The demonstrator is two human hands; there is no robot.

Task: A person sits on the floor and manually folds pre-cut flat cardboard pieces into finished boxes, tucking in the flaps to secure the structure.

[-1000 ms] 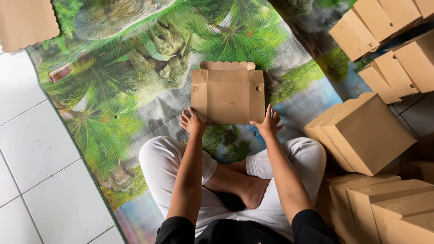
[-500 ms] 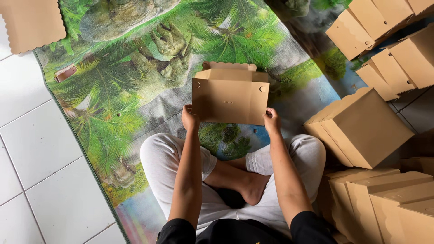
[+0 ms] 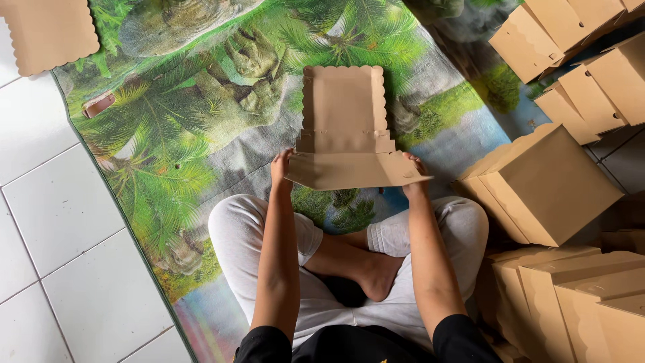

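Both grips, left hand [image 3: 281, 168] and right hand [image 3: 414, 176], hold an unfolded cardboard box [image 3: 344, 128].

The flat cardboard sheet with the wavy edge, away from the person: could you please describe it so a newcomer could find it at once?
Start at the printed mat with palm trees, spread over the white tiled floor. Follow its far left corner: the flat cardboard sheet lies there, partly on the tiles. Unlike the box in the left hand and right hand, and the folded boxes stacked opposite, it lies unfolded and alone.
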